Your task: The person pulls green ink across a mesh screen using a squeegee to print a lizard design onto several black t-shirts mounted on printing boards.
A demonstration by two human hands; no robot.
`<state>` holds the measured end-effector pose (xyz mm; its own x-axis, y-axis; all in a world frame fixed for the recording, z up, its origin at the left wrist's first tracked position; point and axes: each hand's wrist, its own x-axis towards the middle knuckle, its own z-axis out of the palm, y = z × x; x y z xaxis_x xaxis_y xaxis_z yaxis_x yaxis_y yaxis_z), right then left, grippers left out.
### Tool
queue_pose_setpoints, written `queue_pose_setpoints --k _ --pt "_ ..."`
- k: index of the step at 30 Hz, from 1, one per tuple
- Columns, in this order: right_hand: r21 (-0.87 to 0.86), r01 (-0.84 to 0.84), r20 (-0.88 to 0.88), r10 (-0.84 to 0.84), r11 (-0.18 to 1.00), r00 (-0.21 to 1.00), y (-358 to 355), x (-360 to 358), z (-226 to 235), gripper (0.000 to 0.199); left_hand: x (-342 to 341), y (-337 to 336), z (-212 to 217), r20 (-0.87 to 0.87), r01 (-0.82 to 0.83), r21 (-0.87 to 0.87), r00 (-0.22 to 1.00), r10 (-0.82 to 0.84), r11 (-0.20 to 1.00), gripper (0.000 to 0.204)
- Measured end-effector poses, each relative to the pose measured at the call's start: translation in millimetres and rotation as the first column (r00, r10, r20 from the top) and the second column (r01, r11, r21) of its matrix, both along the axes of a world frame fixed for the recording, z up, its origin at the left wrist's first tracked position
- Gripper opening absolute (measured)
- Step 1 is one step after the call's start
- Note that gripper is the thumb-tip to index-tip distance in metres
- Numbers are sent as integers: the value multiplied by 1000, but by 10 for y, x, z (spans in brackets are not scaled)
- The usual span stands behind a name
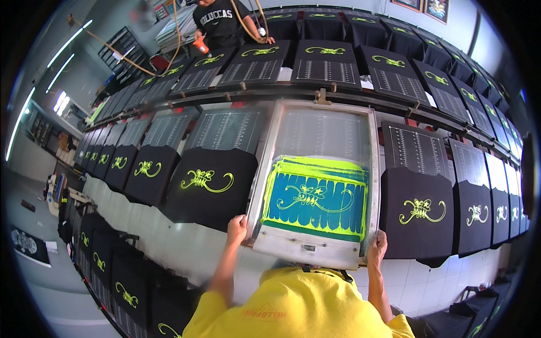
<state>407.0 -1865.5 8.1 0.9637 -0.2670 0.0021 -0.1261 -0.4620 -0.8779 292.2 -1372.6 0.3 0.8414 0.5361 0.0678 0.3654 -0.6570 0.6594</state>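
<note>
A worker's left hand (238, 228) and right hand (376, 248) grasp a screen-printing frame (282, 242), whose lime ink (310, 166) could smudge the neighbouring black shirt (217, 208) if either hold slips.

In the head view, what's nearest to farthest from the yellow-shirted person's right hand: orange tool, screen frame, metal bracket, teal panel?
From the right hand:
1. Screen frame, in its grip.
2. Teal panel, to the left, within the frame.
3. Metal bracket, at the frame's far end.
4. Orange tool, far off at upper left.
</note>
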Motion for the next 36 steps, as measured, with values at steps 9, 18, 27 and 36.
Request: queue_pose_setpoints --k 9,18,27,36 --pt "-34 81 -50 -83 996 995 149 58 118 15 83 96 137 -203 17 -51 979 -27 999 29" --pt "-4 83 6 -83 997 997 72 111 83 20 110 113 367 -208 -131 -357 976 58 925 32" --pt "33 80 -8 -79 996 997 -210 89 501 25 42 -263 570 -4 -179 -449 980 198 875 29" --pt "89 59 -1 -59 994 998 -1939 418 639 23 312 -2005 637 -2 -218 -481 969 248 849 29"
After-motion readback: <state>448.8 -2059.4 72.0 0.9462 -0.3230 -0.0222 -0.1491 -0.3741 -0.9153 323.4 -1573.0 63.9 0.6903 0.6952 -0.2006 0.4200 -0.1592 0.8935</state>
